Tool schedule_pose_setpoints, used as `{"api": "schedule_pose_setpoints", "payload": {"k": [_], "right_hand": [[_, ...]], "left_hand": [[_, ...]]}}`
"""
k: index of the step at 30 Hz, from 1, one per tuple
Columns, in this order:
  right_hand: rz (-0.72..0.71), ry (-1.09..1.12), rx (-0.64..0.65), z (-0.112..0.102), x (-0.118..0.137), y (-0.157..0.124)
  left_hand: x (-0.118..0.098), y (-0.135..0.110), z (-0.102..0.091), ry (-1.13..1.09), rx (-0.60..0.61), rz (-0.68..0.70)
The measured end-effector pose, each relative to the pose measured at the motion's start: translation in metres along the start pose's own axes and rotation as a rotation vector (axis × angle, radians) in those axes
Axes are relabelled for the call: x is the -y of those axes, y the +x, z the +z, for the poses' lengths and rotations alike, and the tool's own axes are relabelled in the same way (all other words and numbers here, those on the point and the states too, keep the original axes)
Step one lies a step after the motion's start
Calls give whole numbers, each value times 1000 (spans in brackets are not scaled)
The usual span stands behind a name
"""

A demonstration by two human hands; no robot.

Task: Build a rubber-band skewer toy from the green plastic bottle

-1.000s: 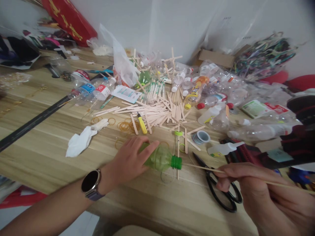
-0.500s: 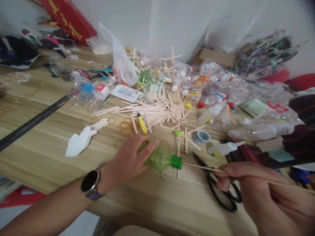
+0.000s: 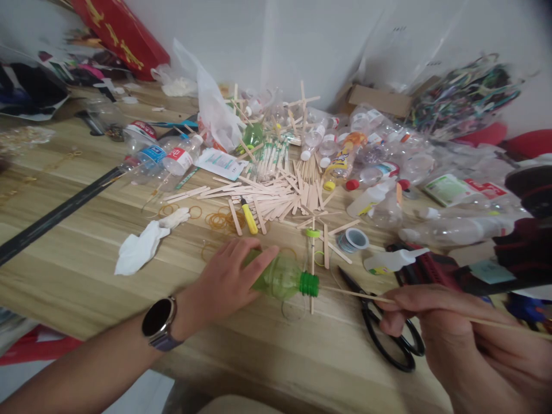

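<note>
My left hand [image 3: 226, 282] lies over a green plastic bottle [image 3: 282, 278] that rests on its side on the wooden table [image 3: 77, 270], fingers wrapped on its body. The green cap [image 3: 309, 284] points right. My right hand [image 3: 435, 322] pinches a thin wooden skewer [image 3: 357, 295] whose tip reaches the cap. A smartwatch [image 3: 159, 323] sits on my left wrist. Black scissors [image 3: 383, 328] lie just under my right hand.
A heap of wooden craft sticks [image 3: 276, 198] and rubber bands [image 3: 218, 220] fills the table's middle. Several clear plastic bottles [image 3: 388, 167] crowd the back right. A white tissue [image 3: 142, 244], a tape roll [image 3: 352, 240], a yellow cutter [image 3: 249, 217] and a black strip [image 3: 52, 218] lie around.
</note>
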State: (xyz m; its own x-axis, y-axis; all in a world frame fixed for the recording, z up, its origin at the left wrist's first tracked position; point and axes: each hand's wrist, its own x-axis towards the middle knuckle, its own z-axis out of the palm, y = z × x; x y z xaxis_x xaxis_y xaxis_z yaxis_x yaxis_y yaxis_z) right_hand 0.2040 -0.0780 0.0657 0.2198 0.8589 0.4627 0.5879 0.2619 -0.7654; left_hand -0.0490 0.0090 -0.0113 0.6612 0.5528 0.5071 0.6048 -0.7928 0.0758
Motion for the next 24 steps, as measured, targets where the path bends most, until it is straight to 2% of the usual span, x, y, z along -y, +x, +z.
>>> {"api": "schedule_pose_setpoints", "payload": {"k": [24], "right_hand": [[-11,-7,-8,1,0,-1]], "left_hand": [[1,0,1,-20,-8,-8]]}}
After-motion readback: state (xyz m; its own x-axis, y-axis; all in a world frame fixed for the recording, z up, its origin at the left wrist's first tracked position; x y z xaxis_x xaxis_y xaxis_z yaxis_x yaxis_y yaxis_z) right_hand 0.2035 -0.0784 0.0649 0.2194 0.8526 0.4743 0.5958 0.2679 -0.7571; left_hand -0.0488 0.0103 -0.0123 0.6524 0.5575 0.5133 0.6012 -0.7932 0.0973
